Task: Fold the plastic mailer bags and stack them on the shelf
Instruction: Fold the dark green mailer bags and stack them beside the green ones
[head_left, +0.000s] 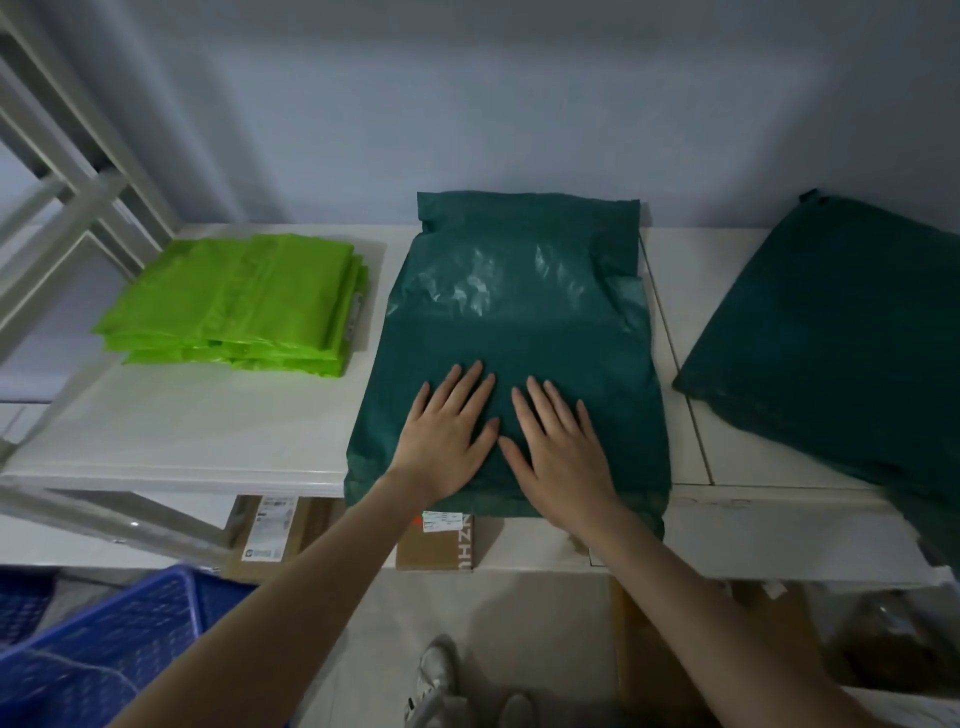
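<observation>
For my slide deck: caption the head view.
Both hands, left and right, press a dark green mailer flat beside the lime-green stack.

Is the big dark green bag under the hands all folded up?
Folded. The dark green bag shows a crease across its middle, and both hands press it flat.

Both forearms are bare, no sleeves or jewellery showing, and the feet wear pale sneakers (434, 680).

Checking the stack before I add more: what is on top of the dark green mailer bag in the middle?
Both hands, left hand and right hand, rest flat on the dark green mailer bag, fingers straight. Whatever lies beneath it is covered.
</observation>
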